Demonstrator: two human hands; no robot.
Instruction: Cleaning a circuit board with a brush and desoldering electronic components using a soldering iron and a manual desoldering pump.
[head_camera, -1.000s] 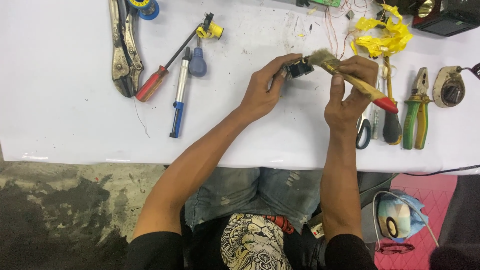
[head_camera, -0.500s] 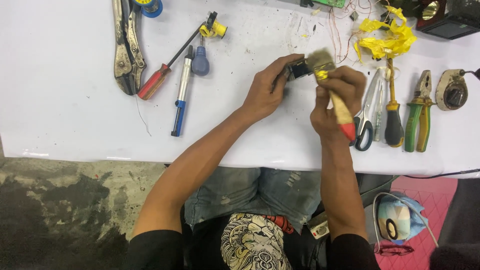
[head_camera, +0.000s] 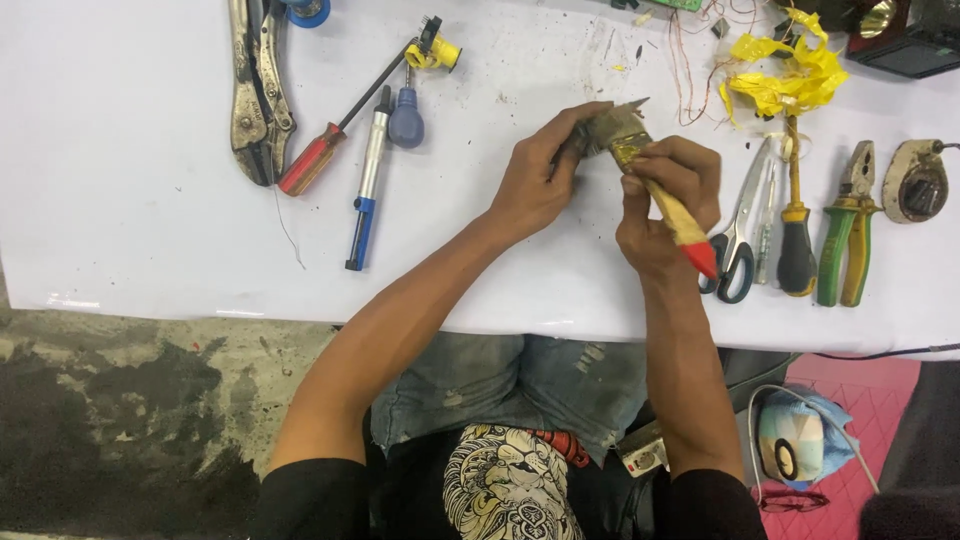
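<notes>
A paintbrush (head_camera: 640, 165) with a wooden handle and a red end is held above the white worktop (head_camera: 130, 210), its bristles pointing away from the person and its red tip slanting back toward the right. The right hand (head_camera: 665, 205) has its grip wrapped tight around the handle, just behind the metal band. The left hand (head_camera: 540, 175) has its grip closed on a small dark part (head_camera: 582, 140) pressed against the bristles; the fingers hide most of it, so its kind cannot be told. Just right of the right hand's grip lie scissors (head_camera: 738, 235), a thin tester screwdriver (head_camera: 766, 225), a black-and-yellow screwdriver (head_camera: 795, 215) and green-handled pliers (head_camera: 848, 235), side by side. Beyond them, further from the person, sits a tangle of yellow tape (head_camera: 790, 75) beside thin red wires (head_camera: 690, 60). Well to the left of the left hand's grip lie a blue-tipped desoldering pump (head_camera: 368, 185), a short blue screwdriver (head_camera: 406, 115), a red-handled screwdriver (head_camera: 320, 150) and, furthest out, locking pliers (head_camera: 255, 90).
</notes>
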